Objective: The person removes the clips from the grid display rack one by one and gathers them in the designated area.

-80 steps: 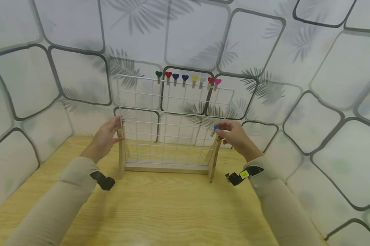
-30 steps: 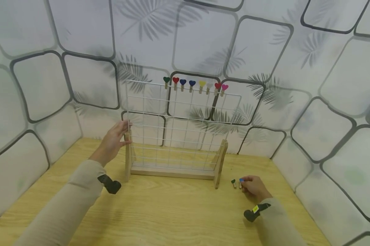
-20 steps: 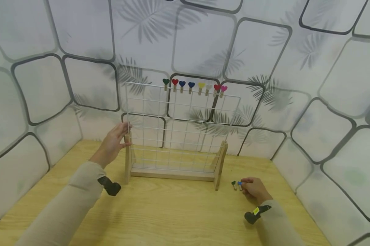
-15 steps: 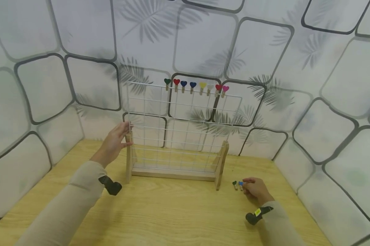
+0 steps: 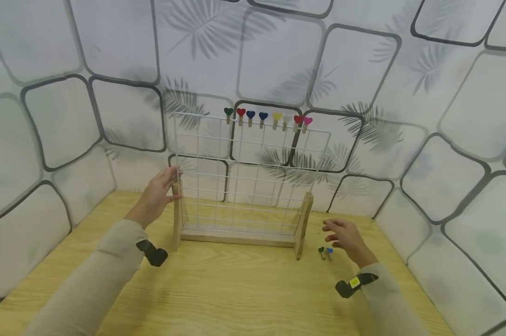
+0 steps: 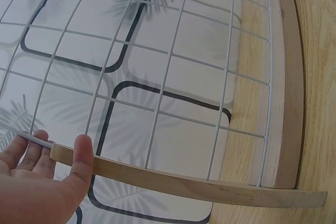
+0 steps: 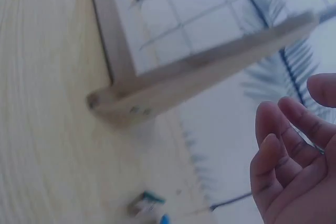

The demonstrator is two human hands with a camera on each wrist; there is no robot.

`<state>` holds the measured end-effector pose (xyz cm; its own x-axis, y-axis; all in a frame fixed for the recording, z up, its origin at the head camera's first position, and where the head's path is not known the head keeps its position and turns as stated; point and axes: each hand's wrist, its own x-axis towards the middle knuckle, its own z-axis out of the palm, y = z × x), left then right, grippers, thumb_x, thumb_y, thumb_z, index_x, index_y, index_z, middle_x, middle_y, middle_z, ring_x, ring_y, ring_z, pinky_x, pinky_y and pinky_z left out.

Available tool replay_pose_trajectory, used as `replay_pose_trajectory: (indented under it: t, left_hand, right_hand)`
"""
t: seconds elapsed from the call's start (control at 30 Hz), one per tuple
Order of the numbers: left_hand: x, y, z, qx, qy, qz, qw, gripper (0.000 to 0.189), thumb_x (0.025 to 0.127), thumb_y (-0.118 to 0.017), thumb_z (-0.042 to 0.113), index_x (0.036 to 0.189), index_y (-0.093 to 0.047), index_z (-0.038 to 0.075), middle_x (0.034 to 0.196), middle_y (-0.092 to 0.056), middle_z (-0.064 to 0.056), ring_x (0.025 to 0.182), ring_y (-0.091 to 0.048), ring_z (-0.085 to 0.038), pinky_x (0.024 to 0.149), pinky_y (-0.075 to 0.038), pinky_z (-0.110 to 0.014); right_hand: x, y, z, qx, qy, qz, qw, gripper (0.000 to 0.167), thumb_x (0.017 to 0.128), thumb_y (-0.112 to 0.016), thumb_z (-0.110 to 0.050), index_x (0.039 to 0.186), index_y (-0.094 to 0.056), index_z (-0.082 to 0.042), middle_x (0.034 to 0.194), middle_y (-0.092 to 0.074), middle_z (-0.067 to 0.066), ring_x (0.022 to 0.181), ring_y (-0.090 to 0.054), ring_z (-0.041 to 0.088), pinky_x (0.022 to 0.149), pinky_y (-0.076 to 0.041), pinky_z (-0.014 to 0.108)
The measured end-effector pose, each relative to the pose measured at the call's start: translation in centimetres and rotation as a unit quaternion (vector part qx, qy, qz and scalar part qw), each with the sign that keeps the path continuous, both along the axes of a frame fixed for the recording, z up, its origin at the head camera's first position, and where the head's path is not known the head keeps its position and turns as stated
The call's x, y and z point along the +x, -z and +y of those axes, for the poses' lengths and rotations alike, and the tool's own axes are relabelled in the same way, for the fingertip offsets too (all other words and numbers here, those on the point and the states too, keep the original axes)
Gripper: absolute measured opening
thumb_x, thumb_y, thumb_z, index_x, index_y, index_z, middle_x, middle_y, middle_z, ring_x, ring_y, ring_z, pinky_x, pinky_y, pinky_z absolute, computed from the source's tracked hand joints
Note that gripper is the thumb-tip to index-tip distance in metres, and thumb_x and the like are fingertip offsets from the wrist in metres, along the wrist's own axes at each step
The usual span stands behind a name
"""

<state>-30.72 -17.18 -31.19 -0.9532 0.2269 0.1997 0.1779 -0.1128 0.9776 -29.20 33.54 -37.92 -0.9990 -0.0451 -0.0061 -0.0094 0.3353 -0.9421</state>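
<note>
A white wire grid (image 5: 232, 154) stands upright in a wooden base, its side posts pale wood. My left hand (image 5: 154, 193) holds this rack at the left, thumb against the wooden post (image 6: 173, 179), other fingers at the wire edge. Two small heart clothespins lie side by side on the table right of the rack: a green one (image 5: 322, 253) and a blue one (image 5: 330, 253). Above them my right hand (image 5: 346, 238) hovers with loosely bent fingers and holds nothing; the right wrist view shows its fingers (image 7: 266, 156) near the right post (image 7: 220, 66).
Along the grid's top wire sit several heart clothespins, from a dark green one (image 5: 228, 115) to a pink one (image 5: 307, 124). The wooden table (image 5: 236, 289) meets a patterned wall (image 5: 278, 56) behind the rack and at both sides.
My right hand came down from the rack's right post with the blue clothespin, laid it beside the green one, let go and rose. My left hand kept its place on the rack.
</note>
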Motion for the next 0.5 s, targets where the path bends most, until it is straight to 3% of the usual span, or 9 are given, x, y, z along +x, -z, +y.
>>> replay_pose_trajectory:
  t: [0.17, 0.4, 0.5]
  left_hand:
    - [0.0, 0.1, 0.1, 0.003, 0.003, 0.002, 1.0, 0.067, 0.107, -0.018, 0.043, 0.154, 0.003, 0.001, 0.161, 0.0, -0.017, 0.147, 0.001, -0.027, 0.101, -0.038, -0.04]
    - [-0.1, 0.1, 0.1, 0.001, 0.002, 0.002, 1.0, 0.066, 0.107, -0.019, 0.043, 0.154, 0.003, 0.001, 0.161, 0.001, -0.016, 0.147, 0.001, -0.026, 0.098, -0.041, -0.034]
    - [0.0, 0.0, 0.1, -0.001, 0.001, 0.001, 1.0, 0.066, 0.107, -0.019, 0.042, 0.154, 0.003, 0.001, 0.161, 0.001, -0.016, 0.147, 0.001, -0.027, 0.093, -0.043, -0.029]
  right_hand:
    - [0.1, -2.9, -2.1, 0.001, -0.053, 0.038, 0.9979, 0.046, 0.102, -0.053, -0.029, 0.125, -0.052, 0.011, 0.1, -0.063, 0.006, 0.074, -0.064, 0.014, 0.058, -0.052, 0.027]
    - [0.0, -6.9, -5.5, -0.006, -0.101, 0.078, 0.9918, 0.046, 0.103, -0.052, -0.029, 0.127, -0.052, 0.01, 0.115, -0.059, 0.022, 0.08, -0.063, 0.021, 0.063, -0.053, 0.029]
    - [-0.1, -8.3, -6.7, -0.008, -0.114, 0.09, 0.9894, 0.046, 0.103, -0.051, -0.03, 0.129, -0.053, 0.008, 0.116, -0.061, 0.018, 0.081, -0.063, 0.022, 0.063, -0.052, 0.027]
